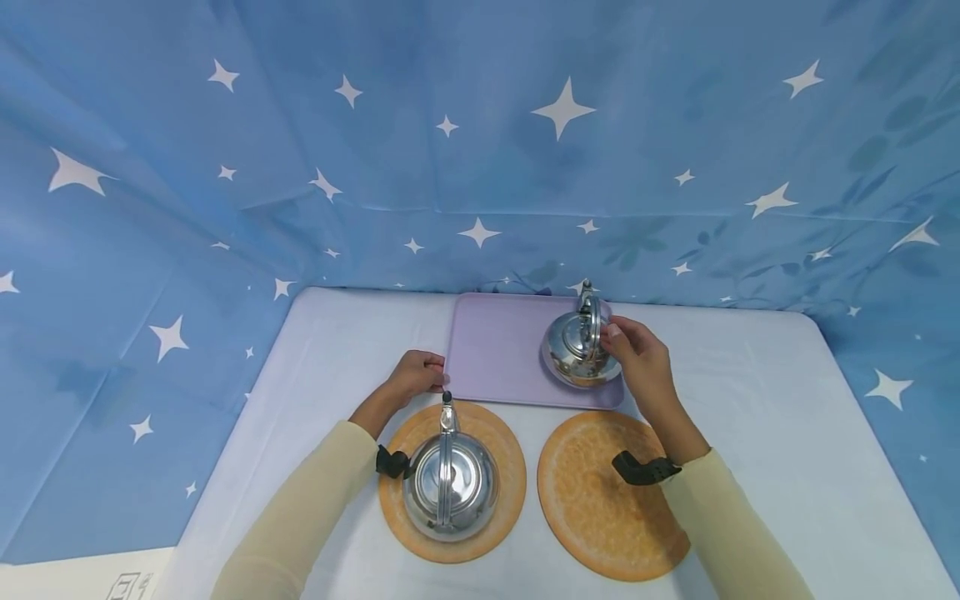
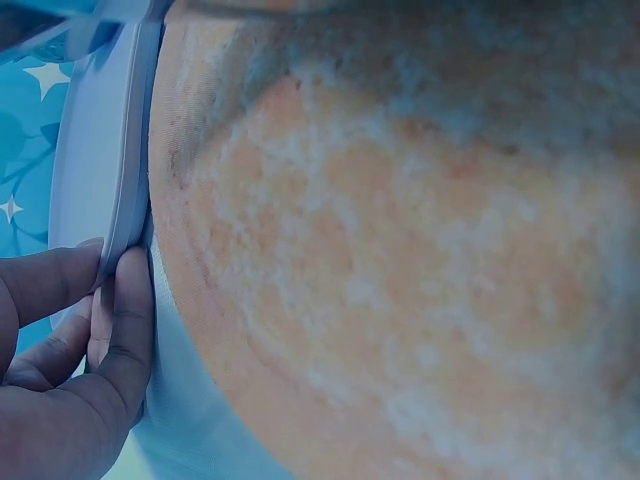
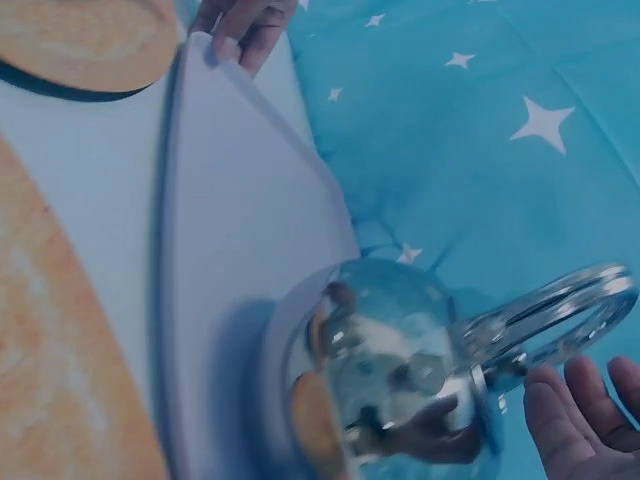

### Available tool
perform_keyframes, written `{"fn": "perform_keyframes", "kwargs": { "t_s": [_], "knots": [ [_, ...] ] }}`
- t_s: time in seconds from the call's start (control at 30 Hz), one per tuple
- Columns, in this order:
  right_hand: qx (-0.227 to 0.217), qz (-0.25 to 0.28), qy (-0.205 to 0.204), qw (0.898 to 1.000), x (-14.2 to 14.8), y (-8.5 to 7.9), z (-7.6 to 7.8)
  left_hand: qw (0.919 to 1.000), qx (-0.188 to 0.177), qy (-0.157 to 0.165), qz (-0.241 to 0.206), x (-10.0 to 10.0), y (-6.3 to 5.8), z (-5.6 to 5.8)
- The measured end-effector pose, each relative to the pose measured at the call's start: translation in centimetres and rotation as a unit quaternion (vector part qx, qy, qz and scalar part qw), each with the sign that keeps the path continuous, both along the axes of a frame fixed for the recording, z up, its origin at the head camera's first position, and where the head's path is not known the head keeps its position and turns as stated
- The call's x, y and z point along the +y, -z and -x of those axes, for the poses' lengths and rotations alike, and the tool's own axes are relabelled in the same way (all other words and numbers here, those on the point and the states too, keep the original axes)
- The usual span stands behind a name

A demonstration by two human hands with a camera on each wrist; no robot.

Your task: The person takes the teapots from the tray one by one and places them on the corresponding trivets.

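My left hand (image 1: 414, 375) pinches the near left corner of a lilac tray (image 1: 491, 350); in the left wrist view the thumb and fingers (image 2: 128, 330) close on its rim. At the tray's right end stands a shiny steel kettle (image 1: 567, 360), its looped handle (image 3: 560, 310) raised. My right hand (image 1: 647, 360) is beside that handle, and in the right wrist view its fingers (image 3: 590, 415) are loosely bent next to the loop, not wrapped round it. A second steel kettle (image 1: 480, 483) stands in front of my left hand on a round orange placemat (image 1: 510, 450).
Another round orange placemat (image 1: 577, 500) lies at the near right, under my right forearm. White cloth (image 1: 765, 417) covers the table. Behind its far edge hangs a blue curtain (image 1: 480, 167) with white stars.
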State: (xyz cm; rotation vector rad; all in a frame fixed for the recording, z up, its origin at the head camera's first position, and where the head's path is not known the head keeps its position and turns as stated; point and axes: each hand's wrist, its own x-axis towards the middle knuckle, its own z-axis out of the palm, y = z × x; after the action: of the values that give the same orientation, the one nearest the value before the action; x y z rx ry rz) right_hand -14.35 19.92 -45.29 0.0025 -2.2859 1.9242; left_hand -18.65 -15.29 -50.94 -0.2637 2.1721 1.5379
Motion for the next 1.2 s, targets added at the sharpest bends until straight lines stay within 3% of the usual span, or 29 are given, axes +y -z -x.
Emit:
{"fn": "perform_keyframes", "kwargs": {
  "t_s": [0.27, 0.47, 0.6, 0.8, 1.03, 1.2],
  "knots": [
    [-0.048, 0.019, -0.023, 0.998, -0.9, -1.6, 1.1, 1.0000, -0.002, 0.000, 0.000, 0.0, 0.0, 0.1],
    [-0.099, 0.056, -0.078, 0.990, -1.3, -2.2, 1.4, 1.0000, -0.004, -0.001, -0.006, 0.0, 0.0, 0.1],
    [-0.109, 0.086, -0.108, 0.984, -1.3, -2.0, 1.7, 1.0000, -0.001, 0.001, -0.005, 0.0, -0.2, 0.0],
    [-0.109, 0.098, -0.104, 0.984, -1.4, -2.0, 1.9, 1.0000, 0.003, 0.002, 0.001, 0.1, -0.5, -0.1],
    [-0.128, 0.158, -0.080, 0.976, -1.7, -2.2, 1.9, 1.0000, -0.002, -0.001, -0.003, 0.1, -0.3, -0.1],
    [-0.139, 0.172, -0.074, 0.972, -1.7, -2.1, 1.8, 1.0000, -0.003, -0.002, 0.000, 0.1, -0.3, 0.0]
  ]
}}
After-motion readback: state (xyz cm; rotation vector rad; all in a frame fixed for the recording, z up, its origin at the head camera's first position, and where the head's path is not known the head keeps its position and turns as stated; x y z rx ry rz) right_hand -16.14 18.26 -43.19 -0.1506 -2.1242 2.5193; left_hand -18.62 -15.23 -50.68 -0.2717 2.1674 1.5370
